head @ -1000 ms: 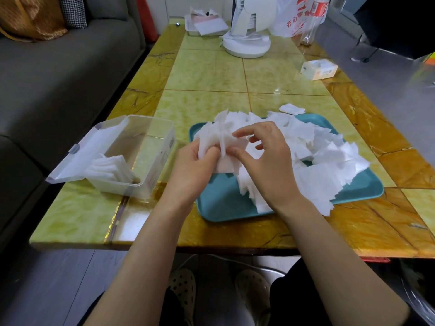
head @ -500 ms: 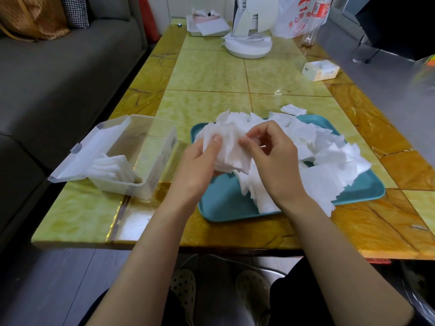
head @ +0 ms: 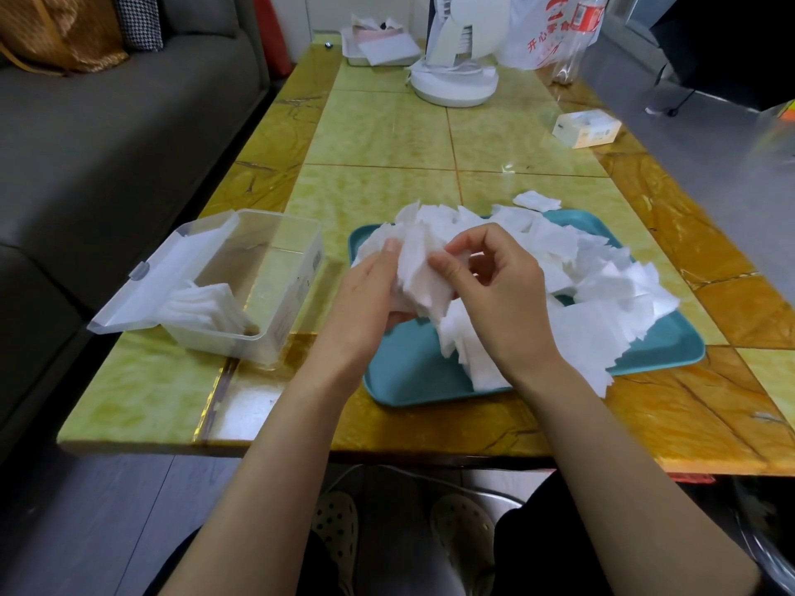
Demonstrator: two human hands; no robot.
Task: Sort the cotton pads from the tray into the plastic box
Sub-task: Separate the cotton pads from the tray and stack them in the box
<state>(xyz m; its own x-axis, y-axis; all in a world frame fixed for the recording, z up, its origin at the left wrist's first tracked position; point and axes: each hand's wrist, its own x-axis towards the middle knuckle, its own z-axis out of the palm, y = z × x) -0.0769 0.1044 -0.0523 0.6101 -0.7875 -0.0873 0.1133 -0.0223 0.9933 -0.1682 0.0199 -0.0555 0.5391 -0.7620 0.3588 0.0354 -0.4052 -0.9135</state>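
The left hand (head: 370, 303) holds a bunch of cotton pads (head: 419, 277) over the blue tray (head: 413, 372), thumb on top. Its other fingers hide behind the bunch. The right hand (head: 499, 294) pinches the bunch's edge with curled fingers. A pile of pads (head: 602, 294) covers most of the tray. To the left, the plastic box (head: 275, 268) stands open with a few pads inside (head: 206, 305).

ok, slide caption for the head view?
Left hand and right hand hold a stack of cotton pads over the teal tray; plastic box open beside it.
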